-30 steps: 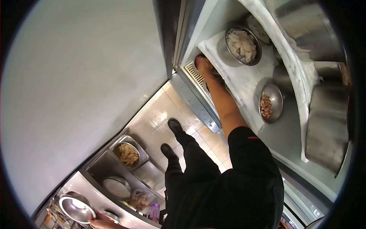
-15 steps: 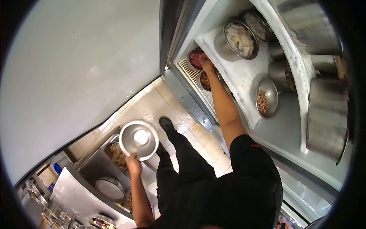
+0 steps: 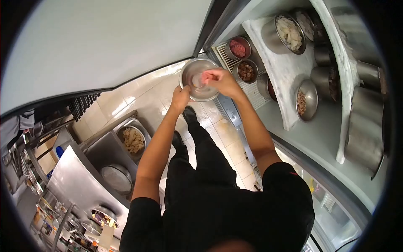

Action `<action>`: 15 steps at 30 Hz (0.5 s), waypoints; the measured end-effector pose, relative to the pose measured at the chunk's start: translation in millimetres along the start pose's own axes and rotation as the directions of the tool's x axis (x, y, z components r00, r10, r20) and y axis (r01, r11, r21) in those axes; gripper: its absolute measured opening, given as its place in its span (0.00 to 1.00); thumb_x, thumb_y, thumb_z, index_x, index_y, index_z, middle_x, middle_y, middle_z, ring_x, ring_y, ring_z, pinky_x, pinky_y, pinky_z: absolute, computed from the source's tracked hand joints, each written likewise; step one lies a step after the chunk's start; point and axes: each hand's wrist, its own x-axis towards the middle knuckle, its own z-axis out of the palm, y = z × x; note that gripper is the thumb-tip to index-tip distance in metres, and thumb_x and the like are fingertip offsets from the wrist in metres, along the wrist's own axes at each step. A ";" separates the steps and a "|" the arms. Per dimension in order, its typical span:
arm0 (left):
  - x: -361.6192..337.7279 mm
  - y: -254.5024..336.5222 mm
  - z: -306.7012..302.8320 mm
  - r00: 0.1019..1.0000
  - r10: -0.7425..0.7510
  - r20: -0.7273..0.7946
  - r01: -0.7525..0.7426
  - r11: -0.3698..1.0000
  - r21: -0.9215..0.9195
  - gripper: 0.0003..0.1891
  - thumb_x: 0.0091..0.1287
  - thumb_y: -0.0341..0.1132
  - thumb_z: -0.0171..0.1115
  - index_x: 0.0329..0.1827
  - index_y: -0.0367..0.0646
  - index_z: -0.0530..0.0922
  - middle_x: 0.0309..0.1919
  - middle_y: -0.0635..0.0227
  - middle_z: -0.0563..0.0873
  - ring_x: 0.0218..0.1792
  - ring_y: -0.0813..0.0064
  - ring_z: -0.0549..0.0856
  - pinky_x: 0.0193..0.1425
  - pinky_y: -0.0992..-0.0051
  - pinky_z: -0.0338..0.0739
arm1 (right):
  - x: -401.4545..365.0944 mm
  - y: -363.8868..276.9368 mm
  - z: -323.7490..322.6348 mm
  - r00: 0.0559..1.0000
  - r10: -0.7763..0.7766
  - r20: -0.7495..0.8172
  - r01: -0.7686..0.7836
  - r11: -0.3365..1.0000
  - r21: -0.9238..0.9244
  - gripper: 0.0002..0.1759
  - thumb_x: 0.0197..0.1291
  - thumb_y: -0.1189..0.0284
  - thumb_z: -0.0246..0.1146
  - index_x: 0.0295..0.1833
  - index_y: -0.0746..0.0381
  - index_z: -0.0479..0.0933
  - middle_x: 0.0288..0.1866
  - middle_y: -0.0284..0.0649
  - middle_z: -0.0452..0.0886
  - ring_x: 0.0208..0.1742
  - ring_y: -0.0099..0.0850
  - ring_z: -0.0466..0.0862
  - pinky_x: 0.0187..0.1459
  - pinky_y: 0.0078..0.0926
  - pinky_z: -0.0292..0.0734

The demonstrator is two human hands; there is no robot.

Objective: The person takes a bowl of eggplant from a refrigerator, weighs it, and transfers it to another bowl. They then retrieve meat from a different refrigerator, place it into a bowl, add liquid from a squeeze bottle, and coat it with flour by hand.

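Observation:
My left hand [image 3: 180, 98] grips the near rim of a steel bowl [image 3: 187, 80], held out over the floor by the open fridge. Over that bowl, my right hand [image 3: 224, 85] has its fingers closed on a clump of pink raw meat [image 3: 206, 77]. Inside the bowl I see only shiny metal, partly covered by the hand. Just past my right hand, on the fridge's lower rack, stand a steel container with pink minced meat [image 3: 237, 48] and another with brown diced pieces [image 3: 246, 72].
Above the rack is an iced shelf [image 3: 277, 75] with a tub of white slices [image 3: 289, 33] and a tilted bowl of small tan pieces [image 3: 309, 101]. The fridge door [image 3: 105, 46] stands open at left. A pan of pale yellowish pieces [image 3: 133, 140] sits at lower left.
My right hand has come out of the fridge container, carrying pink meat over the bowl. My left hand has moved the bowl up and right, towards the fridge.

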 end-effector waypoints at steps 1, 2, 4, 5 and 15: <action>-0.7 -1.5 -3.9 1.000 0.012 -0.003 -0.011 0.999 0.035 0.15 0.59 0.33 0.48 0.40 0.28 0.74 0.30 0.59 0.78 0.29 0.69 0.80 0.35 0.70 0.83 | 1.8 5.7 10.8 1.000 -0.026 0.007 0.026 0.995 -0.100 0.19 0.51 0.76 0.66 0.51 0.68 0.77 0.41 0.37 0.83 0.38 0.24 0.81 0.43 0.22 0.76; -0.9 -3.1 -8.2 1.000 0.024 -0.005 -0.023 0.997 0.071 0.13 0.59 0.33 0.48 0.38 0.30 0.75 0.28 0.61 0.78 0.27 0.71 0.79 0.33 0.71 0.82 | 0.3 -2.5 19.0 1.000 -0.029 0.011 0.030 0.995 -0.099 0.19 0.51 0.76 0.66 0.51 0.68 0.77 0.41 0.37 0.83 0.38 0.24 0.81 0.43 0.22 0.76; -2.3 -9.5 -17.5 0.999 0.044 -0.018 -0.042 0.994 0.097 0.13 0.59 0.33 0.48 0.37 0.31 0.76 0.26 0.64 0.78 0.26 0.73 0.78 0.31 0.72 0.79 | -14.0 -38.1 32.7 0.989 -0.148 0.017 0.132 0.821 -0.556 0.22 0.50 0.76 0.67 0.53 0.66 0.76 0.41 0.42 0.84 0.40 0.29 0.82 0.44 0.24 0.75; -3.5 -10.5 -22.7 0.998 0.064 -0.025 -0.060 0.991 0.123 0.14 0.60 0.34 0.48 0.36 0.31 0.77 0.24 0.66 0.77 0.26 0.74 0.77 0.29 0.74 0.75 | -22.1 -60.9 35.1 0.995 -0.091 0.044 0.100 0.834 -0.543 0.19 0.53 0.75 0.65 0.52 0.65 0.77 0.42 0.45 0.83 0.42 0.31 0.83 0.44 0.25 0.75; -81.8 20.5 -59.5 0.970 0.200 -0.141 -0.177 0.971 0.163 0.14 0.61 0.38 0.49 0.26 0.35 0.76 0.17 0.69 0.74 0.19 0.78 0.71 0.25 0.73 0.65 | -29.4 -72.2 10.1 0.958 0.019 -0.287 -0.051 0.993 -0.105 0.17 0.63 0.59 0.57 0.42 0.63 0.81 0.31 0.33 0.79 0.28 0.24 0.76 0.32 0.23 0.73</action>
